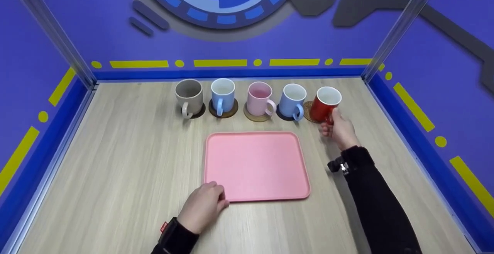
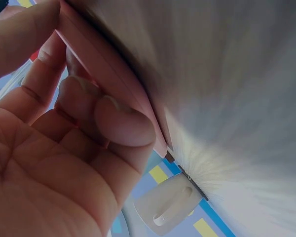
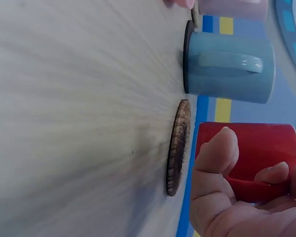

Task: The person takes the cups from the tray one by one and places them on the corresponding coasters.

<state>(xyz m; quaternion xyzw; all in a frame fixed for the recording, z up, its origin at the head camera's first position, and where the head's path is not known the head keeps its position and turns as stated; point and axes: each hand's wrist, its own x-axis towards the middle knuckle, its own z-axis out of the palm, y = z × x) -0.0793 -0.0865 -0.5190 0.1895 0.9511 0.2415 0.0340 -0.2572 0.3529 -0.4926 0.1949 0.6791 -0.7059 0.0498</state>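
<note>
My right hand (image 1: 342, 130) grips the handle of a red mug (image 1: 323, 105) with a white inside. In the right wrist view, a gap shows between the mug's base and its round woven coaster (image 3: 178, 148). At the front left corner of a pink rectangular tray (image 1: 256, 165), my left hand (image 1: 204, 204) holds the rim. Its thumb lies at the tray's edge and the other fingers are curled in the left wrist view.
Left of the red mug stand a blue mug (image 1: 292, 101), a pink mug (image 1: 259, 99), another blue mug (image 1: 223, 96) and a grey-beige mug (image 1: 190, 95), each on a coaster. Blue-purple panels (image 1: 115, 45) enclose the wooden table (image 1: 135, 161) at the back and sides.
</note>
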